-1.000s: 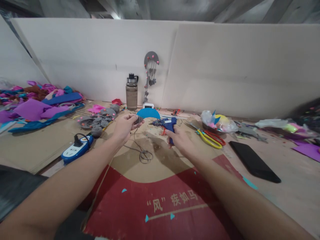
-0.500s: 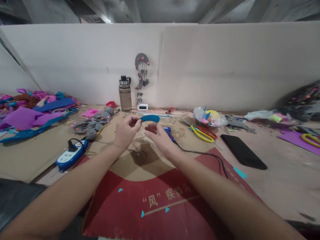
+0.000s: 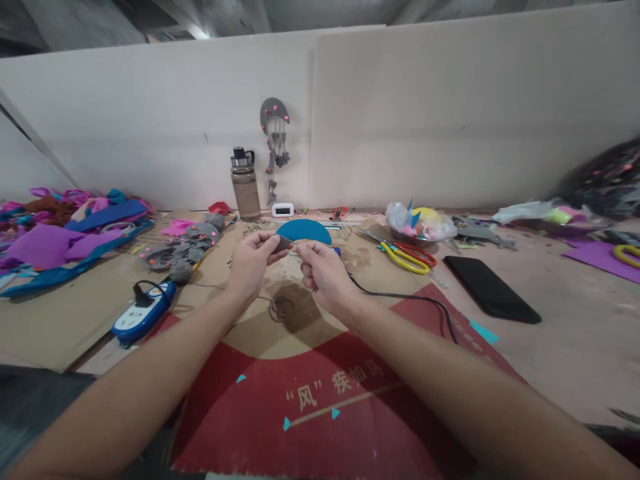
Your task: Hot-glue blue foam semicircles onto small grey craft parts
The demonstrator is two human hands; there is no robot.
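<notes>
My left hand [image 3: 254,261] is closed in a pinch, with a grey flap [image 3: 283,243] showing between thumb and fingers. Right behind the fingertips rises a blue felt piece [image 3: 304,230] with a rounded upper edge; its lower part is hidden by my hands. My right hand [image 3: 320,270] is closed beside it, thumb and forefinger pinched together near the felt's lower edge. Whatever sits in that pinch is too small to make out. Behind my right hand a bit of a blue glue gun [image 3: 337,251] peeks out, its black cord [image 3: 400,295] running right.
Yellow-handled scissors [image 3: 403,259] and a phone [image 3: 490,288] lie to the right. A water bottle [image 3: 245,187] stands at the back beside a grey hanging ornament [image 3: 275,120]. Grey felt pieces [image 3: 193,245] and a power strip [image 3: 143,313] lie left. Red-printed cardboard [image 3: 260,413] covers the front.
My right hand has gone from loosely spread fingers to a pinch close to my left fingertips. The blue felt has turned, showing a broader rounded face, and the grey flap has come into view.
</notes>
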